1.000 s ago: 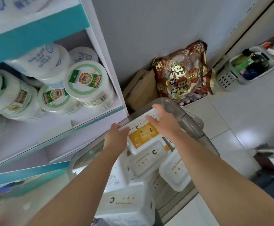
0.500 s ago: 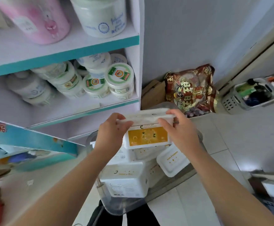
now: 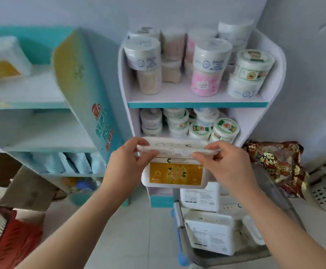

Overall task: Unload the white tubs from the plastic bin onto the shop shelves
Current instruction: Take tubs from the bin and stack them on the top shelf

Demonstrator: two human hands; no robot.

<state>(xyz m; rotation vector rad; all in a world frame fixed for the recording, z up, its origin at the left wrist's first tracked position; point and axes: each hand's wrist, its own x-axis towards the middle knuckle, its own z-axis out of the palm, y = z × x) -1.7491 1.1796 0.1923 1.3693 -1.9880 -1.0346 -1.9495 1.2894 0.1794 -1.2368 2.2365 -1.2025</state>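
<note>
I hold a white tub [image 3: 175,172] with a yellow label in the air in front of the narrow white shelf unit [image 3: 197,104]. My left hand [image 3: 128,164] grips its lid edge on the left, and my right hand [image 3: 230,166] grips the lid edge on the right. Below it stands the clear plastic bin [image 3: 179,220] on the floor, with several more white tubs [image 3: 210,232] inside. Another yellow-labelled tub [image 3: 3,59] sits on the upper shelf of the left shelf unit [image 3: 42,146].
Round jars [image 3: 210,68] crowd both visible shelves of the narrow unit. A teal and yellow box [image 3: 86,84] leans between the two units. A red and gold bag [image 3: 276,167] lies at right, a white basket [image 3: 325,193] beyond it. Red cloth [image 3: 14,241] lies at lower left.
Both hands have lifted the yellow-labelled tub up out of the bin to shelf height. My view has tilted upward, bringing the upper shelves and the left unit into sight.
</note>
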